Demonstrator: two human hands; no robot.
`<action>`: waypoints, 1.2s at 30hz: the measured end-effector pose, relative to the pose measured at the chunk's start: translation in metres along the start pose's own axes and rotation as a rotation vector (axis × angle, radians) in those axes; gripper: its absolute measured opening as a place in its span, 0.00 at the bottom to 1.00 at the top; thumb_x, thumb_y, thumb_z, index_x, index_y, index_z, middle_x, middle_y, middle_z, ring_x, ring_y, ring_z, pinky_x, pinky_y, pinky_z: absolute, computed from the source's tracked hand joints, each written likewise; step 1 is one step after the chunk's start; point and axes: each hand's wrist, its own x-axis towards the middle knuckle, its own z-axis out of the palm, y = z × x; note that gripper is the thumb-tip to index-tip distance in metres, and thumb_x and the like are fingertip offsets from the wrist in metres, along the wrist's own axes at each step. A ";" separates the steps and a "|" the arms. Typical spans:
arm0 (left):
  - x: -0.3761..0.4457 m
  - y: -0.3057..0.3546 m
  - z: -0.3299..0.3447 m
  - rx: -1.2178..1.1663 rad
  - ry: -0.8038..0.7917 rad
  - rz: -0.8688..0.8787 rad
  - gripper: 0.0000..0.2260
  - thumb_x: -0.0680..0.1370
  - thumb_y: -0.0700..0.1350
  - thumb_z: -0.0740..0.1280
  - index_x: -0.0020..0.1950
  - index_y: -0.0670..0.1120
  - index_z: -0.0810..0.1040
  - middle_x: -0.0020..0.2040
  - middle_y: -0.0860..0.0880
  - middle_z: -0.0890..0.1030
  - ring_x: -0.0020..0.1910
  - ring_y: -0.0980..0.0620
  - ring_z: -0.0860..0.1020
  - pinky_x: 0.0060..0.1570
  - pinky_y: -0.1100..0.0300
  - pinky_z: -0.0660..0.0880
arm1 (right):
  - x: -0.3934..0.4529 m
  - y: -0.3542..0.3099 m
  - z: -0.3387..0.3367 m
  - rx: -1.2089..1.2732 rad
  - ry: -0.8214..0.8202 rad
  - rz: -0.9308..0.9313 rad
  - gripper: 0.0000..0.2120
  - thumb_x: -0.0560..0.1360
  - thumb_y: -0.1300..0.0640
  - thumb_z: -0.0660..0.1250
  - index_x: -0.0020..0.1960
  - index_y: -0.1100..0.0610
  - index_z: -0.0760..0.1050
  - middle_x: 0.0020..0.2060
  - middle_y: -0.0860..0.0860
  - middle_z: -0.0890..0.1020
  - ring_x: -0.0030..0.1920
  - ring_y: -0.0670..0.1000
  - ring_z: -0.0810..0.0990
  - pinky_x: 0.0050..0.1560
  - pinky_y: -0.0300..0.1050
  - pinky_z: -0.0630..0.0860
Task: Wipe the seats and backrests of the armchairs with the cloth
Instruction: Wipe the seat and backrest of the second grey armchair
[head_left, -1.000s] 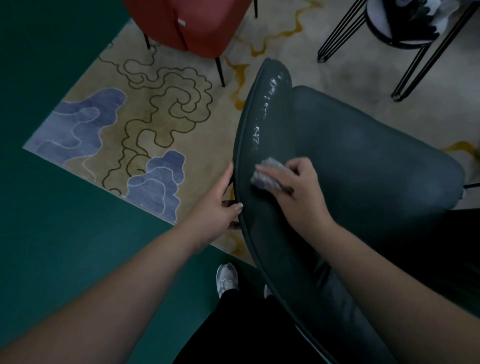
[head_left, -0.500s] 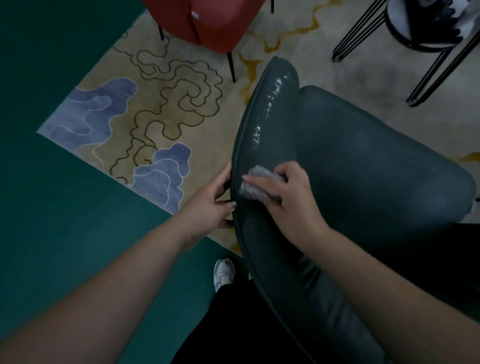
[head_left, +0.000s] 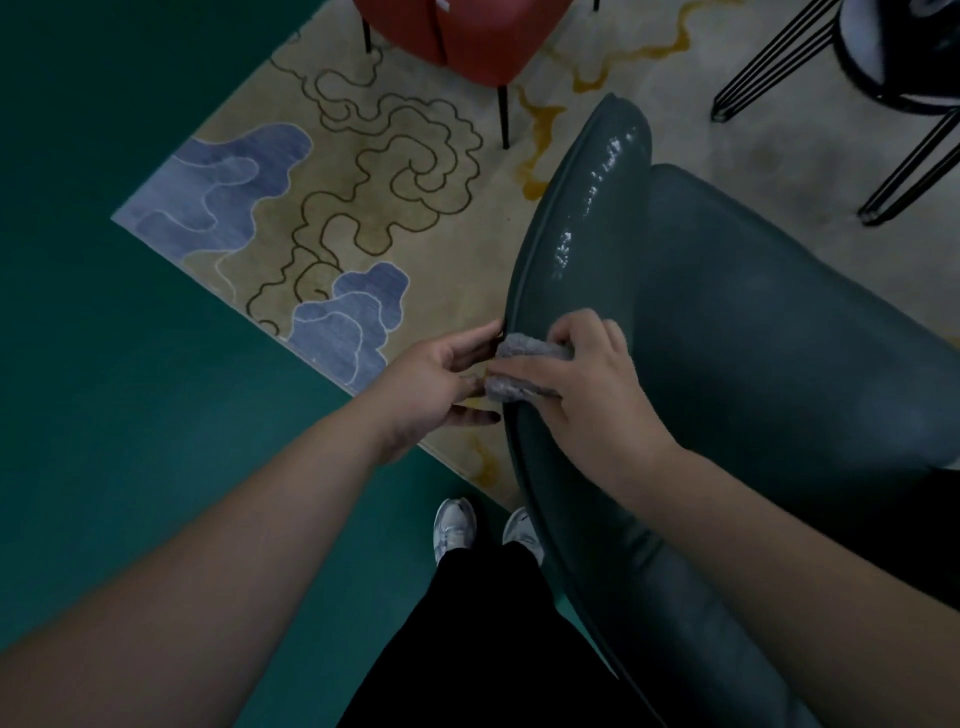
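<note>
Right hand (head_left: 587, 395) grips cloth (head_left: 519, 366) on armchair (head_left: 727, 338) edge, partly covering it; left hand (head_left: 431, 384) open, fingertips blurred.

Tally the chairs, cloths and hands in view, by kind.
Armchairs: 2, dark green armchair and red armchair
Cloth: 1
Hands: 2, left hand and right hand
Total: 5

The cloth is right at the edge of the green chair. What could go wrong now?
The cloth is bunched up on the rim of the green chair, held by the right hand, so it might slip off onto the rug. The left hand is open beside the rim with its fingers by the cloth and could get in the way. Bunched up, the cloth may also miss spots.
</note>
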 end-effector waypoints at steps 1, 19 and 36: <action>0.000 0.000 0.000 0.005 0.008 0.004 0.27 0.80 0.28 0.54 0.74 0.50 0.65 0.72 0.52 0.70 0.54 0.54 0.79 0.52 0.53 0.80 | 0.004 -0.002 0.001 0.002 0.005 0.026 0.17 0.76 0.59 0.66 0.62 0.45 0.78 0.50 0.55 0.69 0.52 0.56 0.65 0.51 0.54 0.70; 0.021 0.021 0.016 0.044 0.091 0.086 0.23 0.83 0.35 0.55 0.76 0.52 0.61 0.68 0.57 0.70 0.59 0.53 0.77 0.41 0.60 0.79 | 0.026 0.031 0.011 0.133 0.281 0.120 0.18 0.72 0.60 0.71 0.60 0.46 0.79 0.50 0.50 0.66 0.52 0.50 0.63 0.52 0.37 0.62; 0.051 0.047 0.003 0.010 0.013 -0.022 0.22 0.82 0.31 0.52 0.73 0.48 0.66 0.65 0.50 0.75 0.61 0.48 0.75 0.51 0.50 0.78 | 0.045 0.048 0.013 0.165 0.314 0.076 0.19 0.72 0.62 0.72 0.59 0.47 0.80 0.49 0.53 0.67 0.50 0.54 0.67 0.52 0.39 0.64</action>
